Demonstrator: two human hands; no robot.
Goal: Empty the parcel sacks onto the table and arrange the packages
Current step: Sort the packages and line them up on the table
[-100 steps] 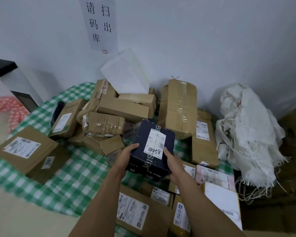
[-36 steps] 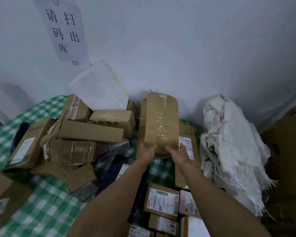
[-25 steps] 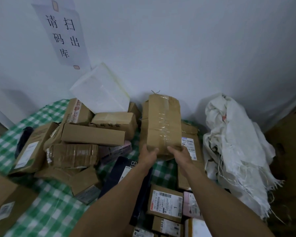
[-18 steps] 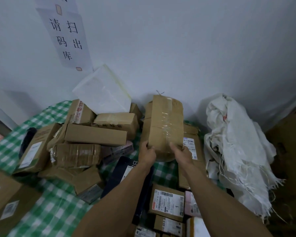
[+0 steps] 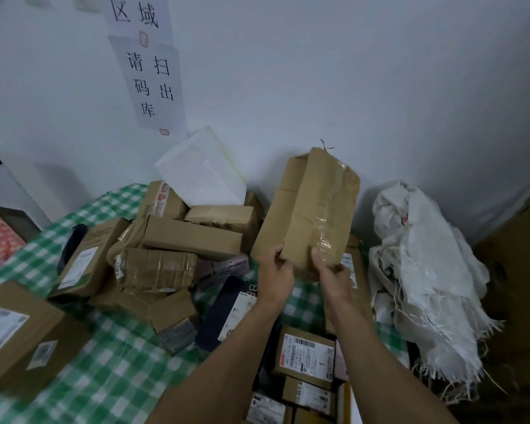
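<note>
A tall brown parcel (image 5: 312,215), bound in clear tape, is being held at its lower end by both hands. The left hand (image 5: 274,280) is being curled round the lower left corner, and the right hand (image 5: 331,270) is being closed on the lower right edge with the thumb on the front face. The parcel is being kept tilted, its top leaning to the right, close to the wall (image 5: 349,71), between the heap of cartons (image 5: 190,237) and the white woven sack (image 5: 426,270). Whether its base is being rested on anything cannot be told, because the hands are covering it. The emptying is being judged as largely done: the sack is lying slack and crumpled at the right end of the table (image 5: 120,362), and packages are lying spread across the green checked cloth. Only this one sack is being shown, so nothing can be said of others. The arranging is being judged as barely begun. The heap is lying jumbled, with boxes resting crosswise on one another, a dark box (image 5: 227,313) is lying askew in the middle, and labelled cartons (image 5: 306,353) are crowded at the near edge.
</note>
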